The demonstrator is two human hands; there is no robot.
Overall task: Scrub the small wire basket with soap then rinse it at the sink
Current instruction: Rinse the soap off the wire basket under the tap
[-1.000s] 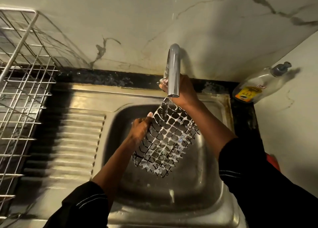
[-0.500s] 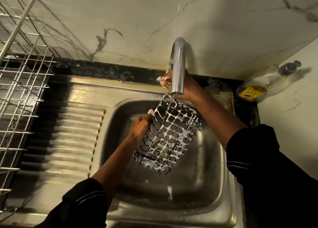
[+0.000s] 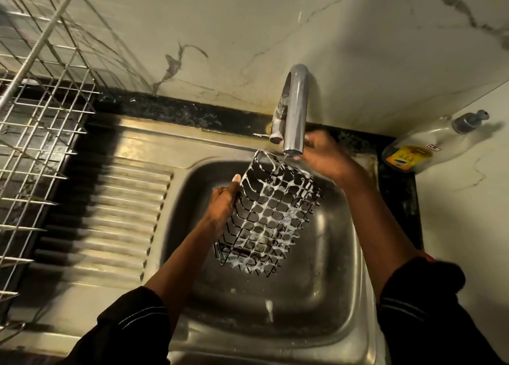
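Observation:
A small black wire basket [image 3: 272, 216], coated in white soap suds, hangs tilted over the steel sink bowl [image 3: 316, 295]. Its top edge is right under the tap spout [image 3: 296, 108], where a thin stream of water starts to fall on it. My left hand [image 3: 224, 202] grips the basket's left side wall. My right hand [image 3: 325, 155] is just right of the spout mouth, with its fingers loosely bent close to the basket's upper rim. I cannot tell whether they touch the rim. The tap lever [image 3: 276, 127] stands free to the left of the spout.
A soap pump bottle [image 3: 421, 147] lies on the counter at the back right corner. A ribbed steel drainboard [image 3: 110, 213] extends left of the bowl. Above it on the left stands a large wire dish rack [image 3: 35, 133]. A marble wall rises behind the tap.
My right hand has come off the tap lever and moved right, to the basket's top rim. Water now runs from the spout. My left hand has kept hold of the basket.

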